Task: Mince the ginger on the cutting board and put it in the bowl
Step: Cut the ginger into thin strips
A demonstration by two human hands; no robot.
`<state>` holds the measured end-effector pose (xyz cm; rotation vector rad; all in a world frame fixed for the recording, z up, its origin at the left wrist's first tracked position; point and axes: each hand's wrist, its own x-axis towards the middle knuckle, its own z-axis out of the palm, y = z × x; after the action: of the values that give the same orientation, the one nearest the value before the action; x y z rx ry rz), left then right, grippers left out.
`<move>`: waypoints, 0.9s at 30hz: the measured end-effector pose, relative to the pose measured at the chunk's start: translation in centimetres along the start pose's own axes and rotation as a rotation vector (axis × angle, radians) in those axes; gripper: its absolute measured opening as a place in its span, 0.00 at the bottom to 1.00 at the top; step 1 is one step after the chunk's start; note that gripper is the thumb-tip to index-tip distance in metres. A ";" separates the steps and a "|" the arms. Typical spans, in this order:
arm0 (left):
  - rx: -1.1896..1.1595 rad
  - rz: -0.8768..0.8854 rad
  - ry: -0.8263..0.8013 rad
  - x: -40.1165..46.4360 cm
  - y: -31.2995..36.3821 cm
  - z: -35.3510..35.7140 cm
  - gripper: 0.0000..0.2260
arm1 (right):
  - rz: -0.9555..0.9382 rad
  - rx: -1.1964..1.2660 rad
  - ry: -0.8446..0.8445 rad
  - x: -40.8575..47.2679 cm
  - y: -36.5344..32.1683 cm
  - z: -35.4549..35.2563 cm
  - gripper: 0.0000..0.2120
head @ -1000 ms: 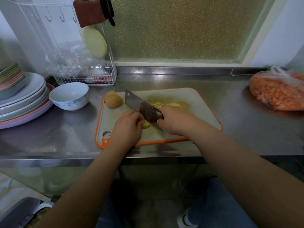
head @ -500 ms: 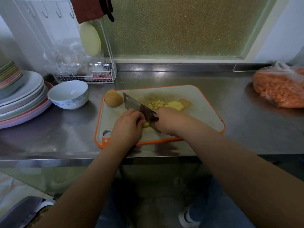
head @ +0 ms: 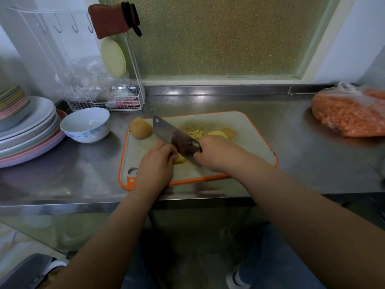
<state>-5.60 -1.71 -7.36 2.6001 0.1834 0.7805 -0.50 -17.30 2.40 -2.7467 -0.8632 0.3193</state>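
Steel worktop (head: 291, 155), seen from above, with its front edge nearest the viewer. On it an orange-rimmed board (head: 256, 142) is laid. At the board's near part, a yellow ginger piece (head: 180, 159) is held down by the left hand (head: 155, 165), fingers curled over it. The right hand (head: 216, 154) is closed round the handle of a cleaver (head: 173, 135), whose blade is set just beside the left fingers, tip pointing away and left. Beyond the blade, minced ginger (head: 195, 133) and larger slices (head: 216, 133) are gathered; an uncut lump (head: 140, 128) is placed at the board's far left corner. Left of the board a white bowl (head: 86, 124) is stood, beside stacked plates (head: 27, 130). A wire rack (head: 108, 101) is seen behind, a bag (head: 352, 113) far right.
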 end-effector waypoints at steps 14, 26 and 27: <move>0.003 0.001 -0.027 0.0 0.0 -0.3 0.02 | 0.057 -0.138 -0.176 0.8 -2.2 -0.1 0.11; -0.015 -0.063 -0.003 -0.4 0.5 -0.6 0.02 | 0.047 0.120 -0.081 0.3 -0.1 0.4 0.10; -0.024 -0.063 0.001 -0.4 0.5 -0.7 0.02 | 0.037 0.110 -0.073 0.2 -0.3 0.2 0.10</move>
<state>-6.28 -2.00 -6.85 2.5588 0.2532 0.7568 -0.54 -16.87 2.30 -2.6661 -0.7890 0.4631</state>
